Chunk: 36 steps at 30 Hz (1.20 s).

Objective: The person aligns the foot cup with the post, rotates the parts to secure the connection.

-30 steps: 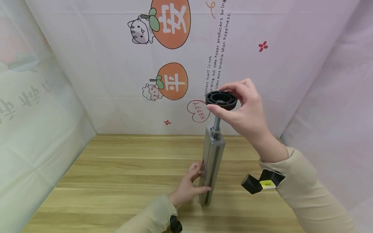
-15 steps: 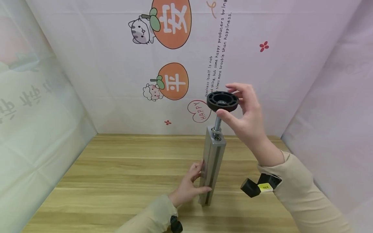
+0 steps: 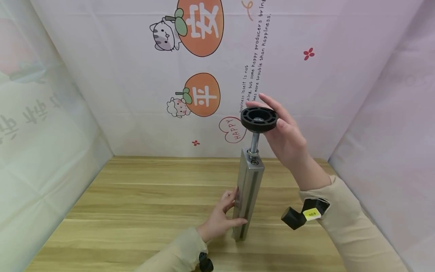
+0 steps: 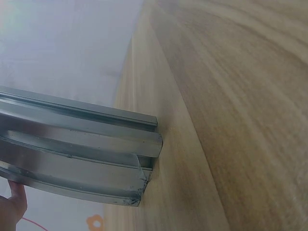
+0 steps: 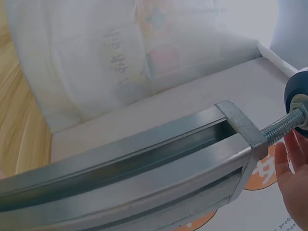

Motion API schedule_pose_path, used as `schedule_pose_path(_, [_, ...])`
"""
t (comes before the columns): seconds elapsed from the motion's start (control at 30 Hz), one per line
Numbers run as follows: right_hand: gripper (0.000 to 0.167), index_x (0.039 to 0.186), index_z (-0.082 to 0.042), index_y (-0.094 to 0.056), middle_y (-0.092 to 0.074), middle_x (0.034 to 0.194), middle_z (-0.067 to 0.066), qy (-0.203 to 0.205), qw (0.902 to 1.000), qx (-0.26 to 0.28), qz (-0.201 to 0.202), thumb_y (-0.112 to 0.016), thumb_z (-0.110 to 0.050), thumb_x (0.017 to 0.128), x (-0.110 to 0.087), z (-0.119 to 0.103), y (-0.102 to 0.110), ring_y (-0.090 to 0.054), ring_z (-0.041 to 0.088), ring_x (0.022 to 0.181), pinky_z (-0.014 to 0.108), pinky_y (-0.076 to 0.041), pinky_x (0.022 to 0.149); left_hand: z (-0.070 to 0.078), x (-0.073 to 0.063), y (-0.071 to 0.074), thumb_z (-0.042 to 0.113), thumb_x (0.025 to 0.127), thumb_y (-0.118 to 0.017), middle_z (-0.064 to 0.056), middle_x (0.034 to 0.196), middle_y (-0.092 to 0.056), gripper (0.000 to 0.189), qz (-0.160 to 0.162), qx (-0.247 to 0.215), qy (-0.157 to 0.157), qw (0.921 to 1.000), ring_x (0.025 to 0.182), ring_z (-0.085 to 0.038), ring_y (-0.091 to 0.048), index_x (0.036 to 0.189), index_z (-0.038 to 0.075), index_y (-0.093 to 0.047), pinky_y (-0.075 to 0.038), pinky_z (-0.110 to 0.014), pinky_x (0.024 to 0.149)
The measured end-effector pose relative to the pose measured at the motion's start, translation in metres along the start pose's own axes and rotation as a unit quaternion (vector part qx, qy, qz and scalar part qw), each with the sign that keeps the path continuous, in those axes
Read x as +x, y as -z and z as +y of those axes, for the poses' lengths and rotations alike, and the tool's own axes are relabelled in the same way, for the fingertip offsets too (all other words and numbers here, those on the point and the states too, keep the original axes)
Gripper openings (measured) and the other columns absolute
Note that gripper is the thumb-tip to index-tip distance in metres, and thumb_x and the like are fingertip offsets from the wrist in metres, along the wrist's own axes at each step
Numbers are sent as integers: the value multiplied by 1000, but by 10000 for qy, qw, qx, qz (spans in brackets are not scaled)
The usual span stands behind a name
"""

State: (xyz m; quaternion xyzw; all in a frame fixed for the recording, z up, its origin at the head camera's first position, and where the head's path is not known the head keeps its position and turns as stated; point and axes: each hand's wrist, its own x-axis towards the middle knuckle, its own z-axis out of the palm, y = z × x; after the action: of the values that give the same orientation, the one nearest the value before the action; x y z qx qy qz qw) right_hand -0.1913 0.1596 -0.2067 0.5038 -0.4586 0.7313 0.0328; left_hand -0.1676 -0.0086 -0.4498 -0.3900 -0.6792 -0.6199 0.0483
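An aluminium profile [image 3: 245, 196] stands upright on the wooden table, its slotted sides showing in both wrist views. From a plate on its top end rises a threaded rod [image 5: 284, 126], which carries a round black levelling foot [image 3: 259, 126]. My left hand [image 3: 219, 219] grips the profile low down, thumb across the near side and fingers on the left side. At the top, my right hand [image 3: 289, 141] lies against the right and far side of the black foot, fingers extended and the thumb at its rim. A screw head [image 3: 254, 162] sits in the top plate.
The wooden table [image 3: 142, 204] runs up to a white printed cloth [image 3: 136, 94] at the back. Cloth walls [image 3: 51, 124] also close off the left and right sides. Each wrist wears a small black camera [image 3: 293, 218].
My right hand has gone from spanning the black foot with thumb and fingers to straightened fingers along its far right side. The left hand and the profile stay put.
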Motion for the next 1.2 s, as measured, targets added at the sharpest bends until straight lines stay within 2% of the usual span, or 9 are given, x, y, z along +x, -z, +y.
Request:
schedule_pose_path(0.13, [45, 136, -5, -42, -46, 136, 17, -201, 9967, 773, -168, -42, -14, 91, 3, -2, 0, -49, 27, 120, 32, -34, 108, 1, 0, 1, -1, 79, -73, -18, 124, -41, 97, -6, -28, 3, 10000, 120, -5, -38, 152, 22, -13, -39, -35, 104])
schedule_pose_path(0.23, [44, 134, -4, -43, -44, 137, 17, -204, 9919, 1193, -395, -39, -11, 91, 5, -1, 1, -48, 27, 119, 33, -33, 108, 1, 0, 1, 0, 79, -72, -18, 125, -41, 96, -17, -49, 37, 10000, 120, -6, -38, 152, 21, -13, -39, -34, 104])
schedule_pose_path(0.37, [42, 130, -5, -48, -45, 136, 16, -204, 9883, 1425, -503, -40, -8, 89, 8, 0, 0, -44, 27, 120, 32, -33, 107, 2, 0, 1, 0, 80, -72, -18, 124, -41, 95, -4, -35, 24, 10000, 119, -5, -38, 152, 21, -13, -39, -35, 104])
schedule_pose_path(0.5, [42, 126, -6, -53, -46, 134, 15, -68, 9890, 1390, -502, -40, -9, 87, 11, -1, -1, -40, 27, 123, 33, -33, 106, 2, 1, 1, 0, 80, -72, -17, 123, -41, 95, 13, -48, 45, 10000, 119, -6, -38, 152, 21, -14, -38, -36, 104])
schedule_pose_path(0.83, [41, 123, -4, -57, -51, 126, 15, 169, 9904, 1277, -503, -41, -9, 86, 10, 0, -1, -42, 28, 119, 34, -38, 101, 3, 1, 1, 2, 80, -72, -16, 124, -41, 95, -34, -91, 148, 9998, 120, -8, -38, 152, 23, -13, -38, -37, 105])
schedule_pose_path(1.2, [37, 118, -6, -61, -48, 122, 13, 319, 9983, 409, -266, -41, -10, 87, 8, -1, -2, -43, 27, 115, 34, -40, 98, 1, 0, 0, 0, 80, -72, -17, 123, -41, 95, 7, -49, 16, 10000, 119, -7, -38, 152, 25, -14, -38, -38, 104])
